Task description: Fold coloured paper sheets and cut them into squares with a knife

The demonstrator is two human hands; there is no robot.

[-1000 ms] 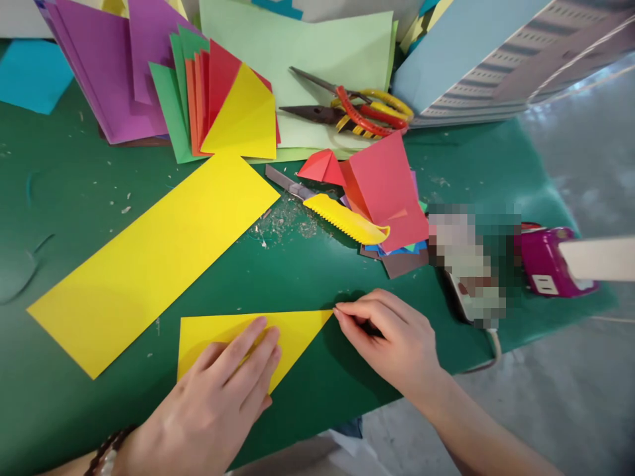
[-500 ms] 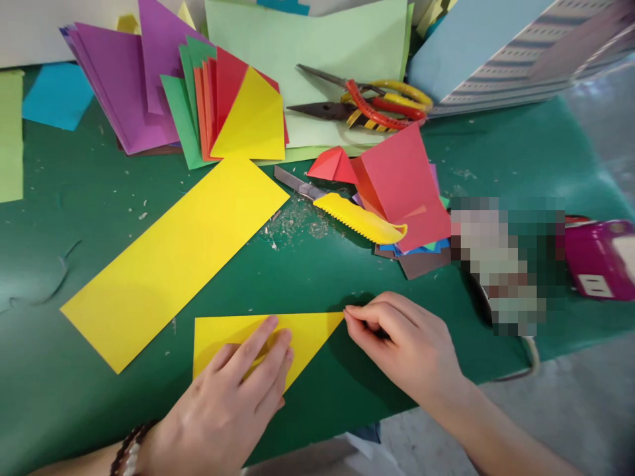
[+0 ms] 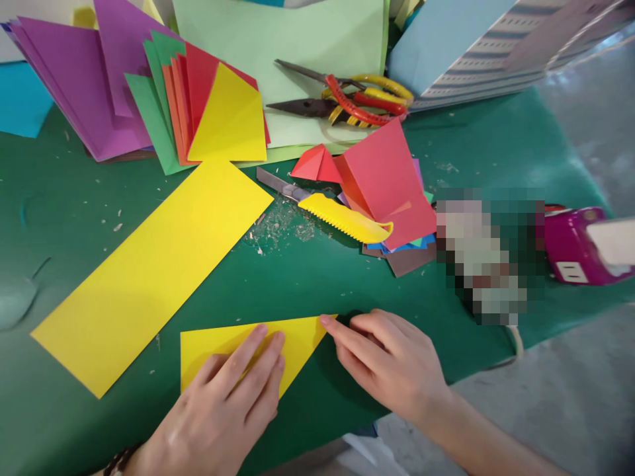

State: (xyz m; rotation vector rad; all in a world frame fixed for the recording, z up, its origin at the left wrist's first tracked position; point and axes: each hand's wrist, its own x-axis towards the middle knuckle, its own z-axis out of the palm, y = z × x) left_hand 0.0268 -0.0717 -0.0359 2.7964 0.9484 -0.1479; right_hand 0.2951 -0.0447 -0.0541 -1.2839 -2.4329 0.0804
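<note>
A folded piece of yellow paper point(image 3: 208, 344) lies on the green tabletop near its front edge, with a pointed corner to the right. My left hand point(image 3: 233, 396) rests flat on it, fingers stretched out, covering its lower part. My right hand point(image 3: 391, 363) has its index finger extended, the fingertip touching the paper near that corner. The thumb sits below, off the sheet, and the other fingers are curled. Beyond the left hand lies a long yellow paper strip point(image 3: 153, 277).
Behind are a yellow-handled cutter knife point(image 3: 347, 218), scissors and pliers point(image 3: 347, 102), a red paper stack point(image 3: 381, 185), and purple folded papers point(image 3: 74, 86). A blurred-out object point(image 3: 481, 258) and a magenta tool point(image 3: 570, 244) lie right. A blue box point(image 3: 446, 46) stands at the back.
My right hand has gone from a pinch at the paper's corner to an extended index finger on it. My left hand stays on the paper. The whole view has shifted slightly.
</note>
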